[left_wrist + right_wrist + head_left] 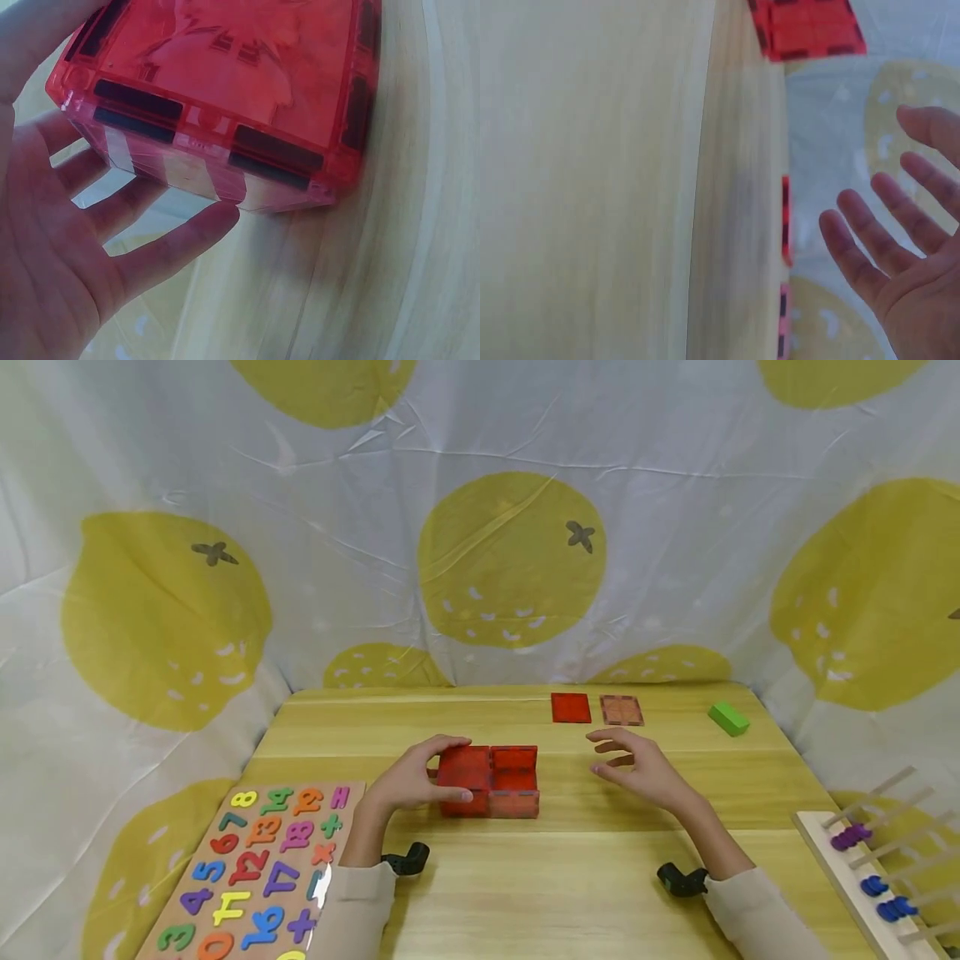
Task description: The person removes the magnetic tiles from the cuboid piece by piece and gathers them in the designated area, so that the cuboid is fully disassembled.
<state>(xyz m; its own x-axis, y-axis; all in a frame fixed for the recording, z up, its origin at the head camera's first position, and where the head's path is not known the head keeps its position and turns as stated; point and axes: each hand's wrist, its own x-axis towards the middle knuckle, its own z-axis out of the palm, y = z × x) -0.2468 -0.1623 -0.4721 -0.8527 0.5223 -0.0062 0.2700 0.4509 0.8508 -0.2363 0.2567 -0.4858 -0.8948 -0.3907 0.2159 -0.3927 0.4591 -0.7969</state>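
A box of red translucent magnetic tiles (pixel 462 770) stands mid-table. Its left half is covered on top. The right half is open above, with a paler pinkish tile (pixel 514 804) as its front wall. My left hand (pixel 411 775) holds the left half, thumb at the front and fingers round the far side. In the left wrist view, dark magnet strips line the edges of the red box (pixel 225 90). My right hand (pixel 637 764) hovers to the right of the box with nothing in it, fingers spread and relaxed in the right wrist view.
At the table's back lie a flat red tile (pixel 572 708) and a flat pale pink tile (pixel 622 711). A green block (pixel 728 718) is at the back right. A number board (pixel 247 868) lies front left; a wooden peg rack (pixel 862 881) with coloured rings stands front right.
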